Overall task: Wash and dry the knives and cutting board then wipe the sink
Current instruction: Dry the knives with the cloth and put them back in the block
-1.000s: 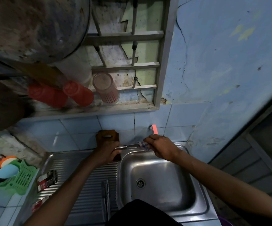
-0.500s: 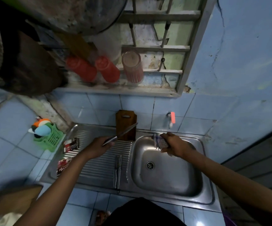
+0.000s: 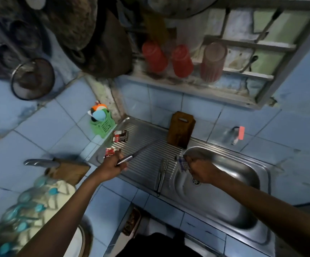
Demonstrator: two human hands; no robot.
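Swinging left since a second ago, the left hand (image 3: 114,166) grips a knife (image 3: 137,153) at frame centre; right hand (image 3: 196,168) clutches a cloth (image 3: 183,163), so drying seems done.

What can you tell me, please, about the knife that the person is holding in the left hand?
The knife looks all metal: a rounded silvery handle and a narrow blade that tapers to a point. The left hand grips the handle end; nothing else touches it. It is held in the air over the ribbed draining board, slanted, with the tip pointing up and away toward the wooden cutting board. Motion blur hides any wetness or dirt.
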